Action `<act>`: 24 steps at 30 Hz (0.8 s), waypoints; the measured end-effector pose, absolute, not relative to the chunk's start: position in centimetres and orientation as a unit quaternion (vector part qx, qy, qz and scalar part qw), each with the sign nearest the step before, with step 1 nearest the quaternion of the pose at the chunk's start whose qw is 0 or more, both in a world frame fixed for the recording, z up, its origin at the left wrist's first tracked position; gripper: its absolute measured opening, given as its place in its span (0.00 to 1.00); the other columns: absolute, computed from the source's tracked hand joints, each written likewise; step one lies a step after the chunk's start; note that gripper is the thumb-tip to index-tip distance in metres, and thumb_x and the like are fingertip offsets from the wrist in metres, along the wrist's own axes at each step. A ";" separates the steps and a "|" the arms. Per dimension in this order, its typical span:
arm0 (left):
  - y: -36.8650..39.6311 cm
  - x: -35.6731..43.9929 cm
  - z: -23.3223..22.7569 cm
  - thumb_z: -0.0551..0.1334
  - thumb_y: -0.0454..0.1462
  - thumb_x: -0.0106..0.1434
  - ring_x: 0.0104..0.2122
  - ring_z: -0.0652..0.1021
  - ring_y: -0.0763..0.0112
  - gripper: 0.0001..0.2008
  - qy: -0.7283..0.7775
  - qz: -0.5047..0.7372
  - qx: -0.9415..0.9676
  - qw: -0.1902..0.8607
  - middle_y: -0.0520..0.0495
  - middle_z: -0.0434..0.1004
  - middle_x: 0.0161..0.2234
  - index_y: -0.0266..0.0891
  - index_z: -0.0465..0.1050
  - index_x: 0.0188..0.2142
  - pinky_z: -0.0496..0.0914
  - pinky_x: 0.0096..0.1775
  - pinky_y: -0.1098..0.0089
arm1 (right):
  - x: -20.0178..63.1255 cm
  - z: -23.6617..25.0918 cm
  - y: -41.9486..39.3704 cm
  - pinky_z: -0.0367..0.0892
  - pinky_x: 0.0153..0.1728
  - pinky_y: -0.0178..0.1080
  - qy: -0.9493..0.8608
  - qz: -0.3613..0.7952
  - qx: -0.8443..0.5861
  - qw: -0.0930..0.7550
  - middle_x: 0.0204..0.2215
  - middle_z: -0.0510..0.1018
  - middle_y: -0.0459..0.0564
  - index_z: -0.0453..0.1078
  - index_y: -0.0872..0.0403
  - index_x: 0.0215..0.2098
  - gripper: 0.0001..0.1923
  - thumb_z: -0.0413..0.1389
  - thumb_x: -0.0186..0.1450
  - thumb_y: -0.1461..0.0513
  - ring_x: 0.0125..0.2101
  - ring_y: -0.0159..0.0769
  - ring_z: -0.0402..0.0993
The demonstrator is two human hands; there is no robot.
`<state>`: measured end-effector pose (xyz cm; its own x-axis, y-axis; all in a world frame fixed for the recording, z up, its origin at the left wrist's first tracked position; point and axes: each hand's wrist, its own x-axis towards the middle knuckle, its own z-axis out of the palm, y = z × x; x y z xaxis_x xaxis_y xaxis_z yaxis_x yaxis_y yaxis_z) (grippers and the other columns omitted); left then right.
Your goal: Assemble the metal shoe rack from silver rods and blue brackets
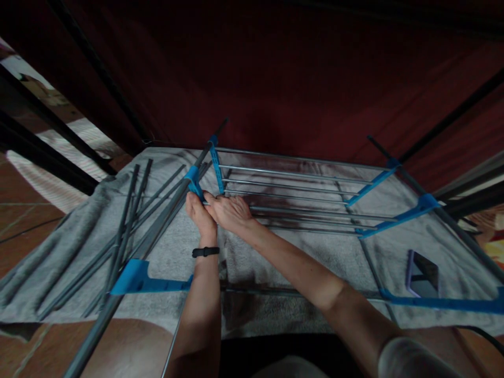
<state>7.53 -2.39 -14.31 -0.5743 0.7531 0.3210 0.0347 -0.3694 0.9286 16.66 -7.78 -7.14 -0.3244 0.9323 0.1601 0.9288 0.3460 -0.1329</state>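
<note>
My left hand [200, 214], with a black band [205, 252] at its wrist, is closed around the lower end of a blue plastic bracket [193, 179]. This bracket sits on a slanting grey tube [165, 212] of a drying rack. Right beside it, my right hand [232, 211] is closed over the left end of a thin metal rod [315, 212], close against the bracket. The fingertips of both hands meet there, and the joint between rod and bracket is hidden. At its far end the rod reaches another blue bracket [409, 214] on the right.
Several loose grey tubes [128, 226] lie crossed on a grey blanket [165, 273] at left. A phone [423, 275] lies at right. Nearer me are two more blue brackets, one at left [134, 278] and one at right [441, 304]. Dark red fabric [260, 79] rises behind.
</note>
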 end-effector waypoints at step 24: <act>-0.9 6.3 -15.4 0.54 0.68 0.57 0.21 0.57 0.75 0.32 0.466 0.723 0.354 0.368 0.57 0.47 0.20 0.44 0.47 0.22 0.60 0.24 0.69 | 14.5 -6.4 -7.4 0.69 0.40 0.39 -0.790 0.032 -0.598 0.130 0.45 0.82 0.56 0.66 0.56 0.51 0.19 0.38 0.77 0.55 0.42 0.40 0.80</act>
<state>6.29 -0.88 -15.36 -0.4795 0.8613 0.1684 -0.2020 -0.2951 0.9339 14.45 -7.45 -6.40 -0.2501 0.9536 0.1678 0.9368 0.2821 -0.2067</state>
